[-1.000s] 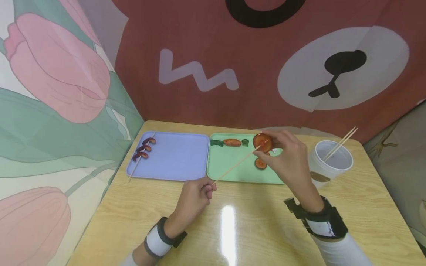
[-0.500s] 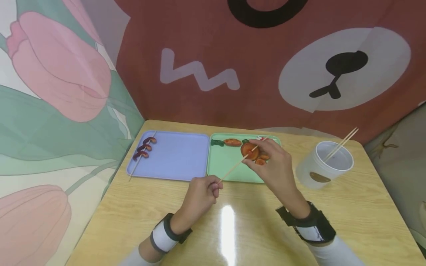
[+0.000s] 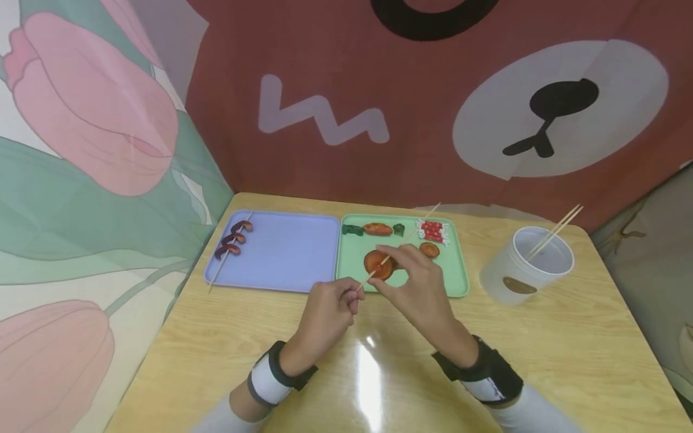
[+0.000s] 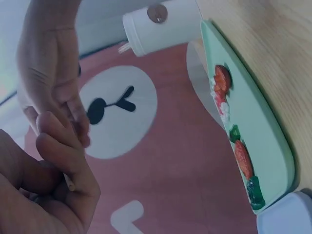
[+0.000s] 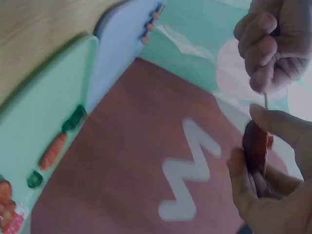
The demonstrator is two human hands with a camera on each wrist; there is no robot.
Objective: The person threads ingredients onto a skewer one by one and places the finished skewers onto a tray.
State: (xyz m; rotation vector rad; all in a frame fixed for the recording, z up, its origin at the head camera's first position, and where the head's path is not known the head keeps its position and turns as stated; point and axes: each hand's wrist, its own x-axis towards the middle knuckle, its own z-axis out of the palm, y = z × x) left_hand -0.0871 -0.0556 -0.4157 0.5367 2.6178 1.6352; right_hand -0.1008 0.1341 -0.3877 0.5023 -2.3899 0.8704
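My left hand (image 3: 330, 307) pinches the near end of a thin wooden skewer (image 3: 403, 243) that slants up to the right over the green tray (image 3: 458, 278). My right hand (image 3: 414, 282) pinches a round orange slice (image 3: 377, 265) threaded on the skewer, close to the left hand. In the right wrist view the slice (image 5: 256, 146) sits between thumb and fingers (image 5: 279, 129), with the left hand (image 5: 270, 41) above it. On the green tray lie another orange round (image 3: 430, 249), a red-and-white piece (image 3: 432, 232), green pieces (image 3: 352, 230) and an orange strip (image 3: 377, 229).
A purple tray (image 3: 281, 255) to the left holds a finished skewer of dark red pieces (image 3: 231, 240). A white cup (image 3: 524, 264) with spare skewers (image 3: 554, 231) stands at the right. Printed fabric walls enclose the wooden table (image 3: 568, 355) behind and left.
The right hand has slid the orange slice down the skewer toward the left hand, moving left and nearer. The skewer's far tip now sticks out beyond the slice. The left hand barely moved.
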